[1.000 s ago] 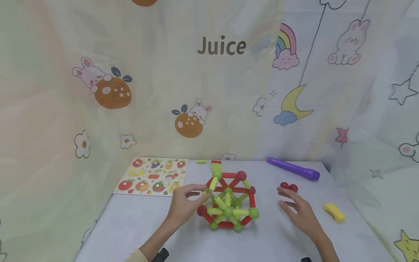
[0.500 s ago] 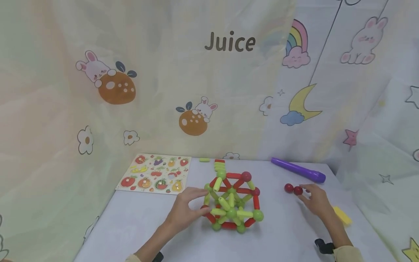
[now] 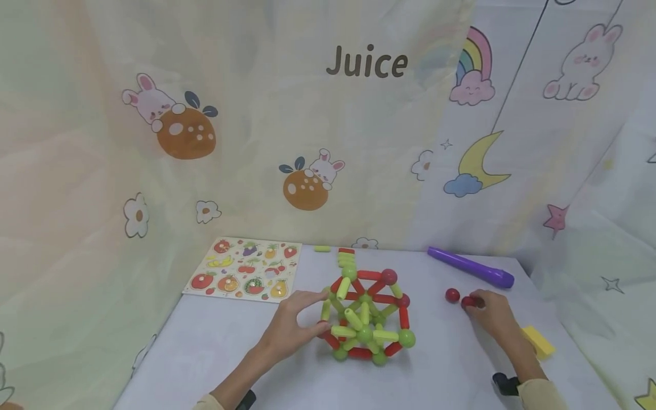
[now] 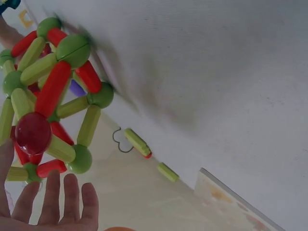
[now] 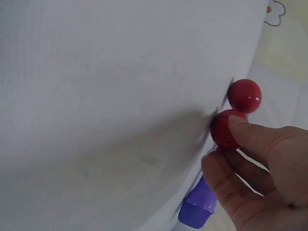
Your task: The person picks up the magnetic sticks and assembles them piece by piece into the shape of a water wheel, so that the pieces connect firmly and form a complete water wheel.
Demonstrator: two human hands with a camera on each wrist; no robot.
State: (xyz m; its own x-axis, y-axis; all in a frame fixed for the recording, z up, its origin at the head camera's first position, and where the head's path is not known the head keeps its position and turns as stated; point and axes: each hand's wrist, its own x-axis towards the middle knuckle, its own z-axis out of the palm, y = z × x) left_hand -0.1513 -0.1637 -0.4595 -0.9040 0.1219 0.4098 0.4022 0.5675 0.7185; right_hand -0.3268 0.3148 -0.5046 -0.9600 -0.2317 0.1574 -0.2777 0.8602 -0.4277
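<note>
A magnetic stick-and-ball structure (image 3: 365, 333) of red and light-green rods with red and green balls stands mid-table. At its left side is my left hand (image 3: 287, 327), thumb by a red ball (image 4: 32, 134) and fingertips near the green ball above. In the left wrist view those fingers (image 4: 71, 199) look nearly straight. Over on the right, my right hand (image 3: 494, 313) pinches a red ball (image 5: 225, 129) between thumb and fingers, at the tabletop. A second red ball (image 3: 452, 295) lies just left of it, a small gap apart in the head view.
Purple stick-like toy (image 3: 471, 267) lies behind the red balls. A yellow block (image 3: 538, 342) sits beside my right wrist. Loose green and red rods (image 3: 346, 257) lie behind the structure, with one green rod (image 3: 322, 249) to their left. A fruit puzzle board (image 3: 246, 269) occupies the back left.
My right hand has moved right and down onto one red ball and now pinches it, slightly apart from the other. My left thumb has shifted lower on the structure, to the red ball.
</note>
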